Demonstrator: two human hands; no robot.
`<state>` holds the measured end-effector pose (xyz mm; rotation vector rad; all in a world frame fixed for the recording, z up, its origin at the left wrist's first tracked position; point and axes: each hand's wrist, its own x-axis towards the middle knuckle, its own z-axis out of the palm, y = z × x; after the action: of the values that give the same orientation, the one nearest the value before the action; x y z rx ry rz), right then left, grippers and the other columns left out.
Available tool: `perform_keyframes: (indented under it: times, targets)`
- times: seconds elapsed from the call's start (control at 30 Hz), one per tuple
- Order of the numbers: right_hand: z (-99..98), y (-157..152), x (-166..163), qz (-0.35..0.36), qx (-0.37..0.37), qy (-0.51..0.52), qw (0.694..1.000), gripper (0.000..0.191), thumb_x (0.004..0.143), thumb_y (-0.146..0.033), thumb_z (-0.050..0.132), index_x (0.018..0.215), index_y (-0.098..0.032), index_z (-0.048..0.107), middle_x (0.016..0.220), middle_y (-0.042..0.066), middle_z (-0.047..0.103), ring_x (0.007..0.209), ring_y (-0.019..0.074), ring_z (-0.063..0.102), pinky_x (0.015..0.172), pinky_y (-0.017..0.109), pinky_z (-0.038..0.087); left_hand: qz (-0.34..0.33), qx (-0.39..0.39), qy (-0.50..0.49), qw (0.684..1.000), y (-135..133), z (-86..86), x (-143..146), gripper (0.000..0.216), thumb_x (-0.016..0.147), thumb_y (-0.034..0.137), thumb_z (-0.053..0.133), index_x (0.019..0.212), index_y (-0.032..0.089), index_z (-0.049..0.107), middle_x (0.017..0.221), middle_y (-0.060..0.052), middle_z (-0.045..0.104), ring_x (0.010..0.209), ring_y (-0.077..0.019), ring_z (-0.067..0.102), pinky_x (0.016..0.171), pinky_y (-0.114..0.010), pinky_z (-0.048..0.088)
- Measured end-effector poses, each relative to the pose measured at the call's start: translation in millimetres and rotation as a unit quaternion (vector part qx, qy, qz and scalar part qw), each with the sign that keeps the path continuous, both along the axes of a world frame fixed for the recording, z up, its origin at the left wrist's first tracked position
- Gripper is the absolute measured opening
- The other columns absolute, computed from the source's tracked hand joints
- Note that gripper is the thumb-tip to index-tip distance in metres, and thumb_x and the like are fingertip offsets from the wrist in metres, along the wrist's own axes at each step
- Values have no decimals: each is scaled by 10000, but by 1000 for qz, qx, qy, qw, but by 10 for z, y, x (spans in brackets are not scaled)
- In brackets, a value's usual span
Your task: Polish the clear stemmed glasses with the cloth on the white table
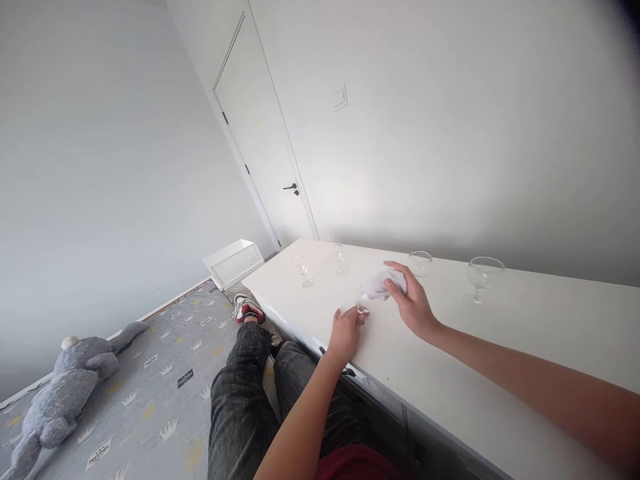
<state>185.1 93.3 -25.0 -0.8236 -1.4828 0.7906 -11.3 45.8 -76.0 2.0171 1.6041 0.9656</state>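
My left hand (346, 335) is closed on the foot of a small clear stemmed glass (363, 307), low over the white tabletop (430, 363). A white cloth (383, 283) is bunched in my right hand (414, 303), its thumb and fingers wrapped round it. The cloth lies against the bowl of that glass and hides most of it. Beyond my hands stand more stemmed glasses: two narrow ones, a nearer glass (303, 272) and a farther glass (339, 259), and two rounder ones, a middle glass (421, 264) and a right glass (484, 275).
A white perforated basket (235, 263) stands past the table's far left end. On the floor at left lies a grey patterned mat (165, 380) with a grey plush toy (70, 387) on it. My legs (245, 393) run alongside the table's front. A white door (265, 133) is behind.
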Motion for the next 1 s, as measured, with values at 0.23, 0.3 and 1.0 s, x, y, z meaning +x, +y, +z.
perform_keyframes:
  times: [0.23, 0.3, 1.0]
  targets:
    - [-152, 170, -68, 80, -204, 192, 957, 581, 833, -468, 779, 1347, -229, 652, 1186, 86, 746, 1075, 286, 688, 911, 421, 564, -30, -6, -77, 997, 27, -54, -67, 374, 1054, 390, 396, 1159, 218, 711, 1126, -124, 769, 1214, -300, 649, 1139, -488, 421]
    - [-222, 142, -128, 144, -269, 224, 926, 442, 828, -438, 783, 1192, -193, 731, 1123, 93, 767, 1030, 286, 705, 851, 392, 576, -45, -16, -100, 994, 23, -48, -79, 351, 1059, 392, 396, 1204, 224, 668, 1230, -112, 753, 1203, -279, 658, 1090, -457, 466]
    - [-294, -128, -300, 322, -278, 225, 877, 403, 975, -512, 621, 1219, -222, 757, 1212, 69, 778, 1255, 306, 656, 1112, 450, 487, -6, -64, 341, 938, 290, -101, -10, 793, 966, 358, 502, 1688, 255, 191, 1716, -114, 321, 1608, -399, 206, 1282, -698, 87]
